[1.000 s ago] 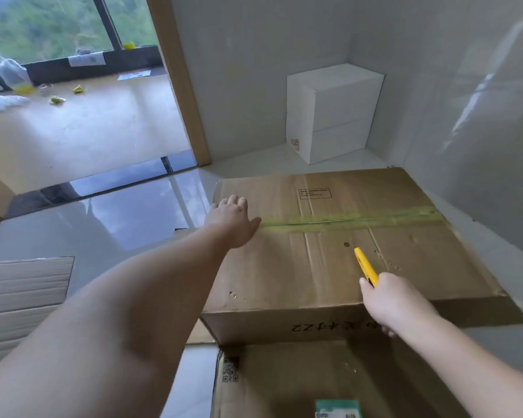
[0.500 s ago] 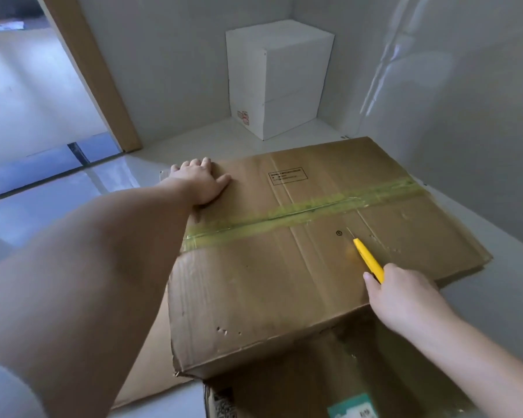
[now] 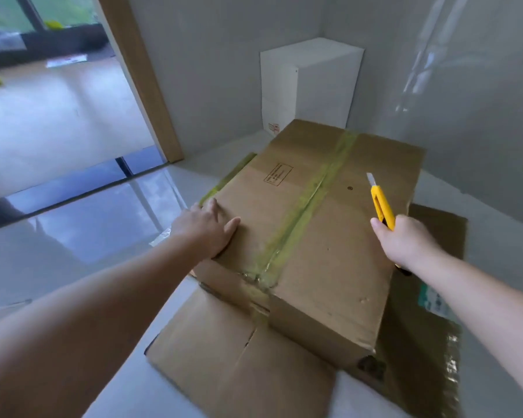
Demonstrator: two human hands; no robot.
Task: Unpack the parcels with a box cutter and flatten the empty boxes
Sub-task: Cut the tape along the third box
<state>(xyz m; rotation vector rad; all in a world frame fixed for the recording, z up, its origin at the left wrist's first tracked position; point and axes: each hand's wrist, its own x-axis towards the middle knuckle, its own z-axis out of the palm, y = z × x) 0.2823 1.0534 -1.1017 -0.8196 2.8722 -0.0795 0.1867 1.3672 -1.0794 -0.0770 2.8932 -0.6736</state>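
Observation:
A large brown cardboard box (image 3: 338, 236) lies on the floor, sealed along its top by a strip of yellow-green tape (image 3: 302, 218). My left hand (image 3: 207, 229) rests flat on the box's left top edge, fingers spread. My right hand (image 3: 405, 241) grips a yellow box cutter (image 3: 381, 206) with its blade out, held above the right half of the box top, clear of the tape.
Flattened cardboard (image 3: 236, 357) lies under and in front of the box, and another flat piece (image 3: 429, 312) with a green label on the right. A white box (image 3: 308, 86) stands in the corner. A wooden door frame (image 3: 139, 76) is at left.
The box now appears turned so the tape runs away from me. My left hand has shifted along its left edge. My right hand has raised the cutter, and its blade now shows.

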